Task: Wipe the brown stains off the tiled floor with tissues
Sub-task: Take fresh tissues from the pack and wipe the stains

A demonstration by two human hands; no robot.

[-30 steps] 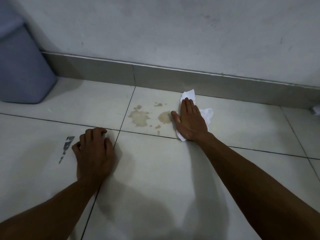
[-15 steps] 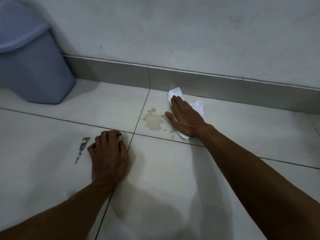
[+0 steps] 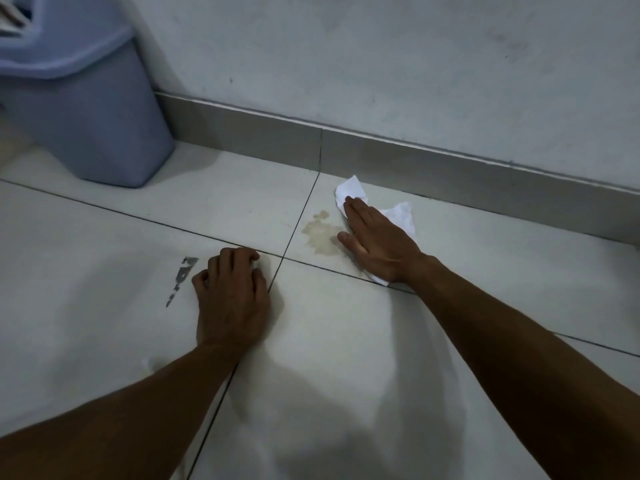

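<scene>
Head view: right hand (image 3: 377, 245) lies flat, fingers straight, pressing the tissue (image 3: 398, 216) on the tiled floor (image 3: 485, 271); brown stain (image 3: 320, 235) at its 9 o'clock. Left hand (image 3: 232, 292) rests curled, holding nothing. Blue bin (image 3: 86, 116) at 10 o'clock; contents unclear.

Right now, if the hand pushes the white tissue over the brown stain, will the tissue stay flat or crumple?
The tissue already looks wrinkled, so it is probably floppy and will bunch. The flat right hand should keep most of it down. Wet stain may weaken it.
</scene>
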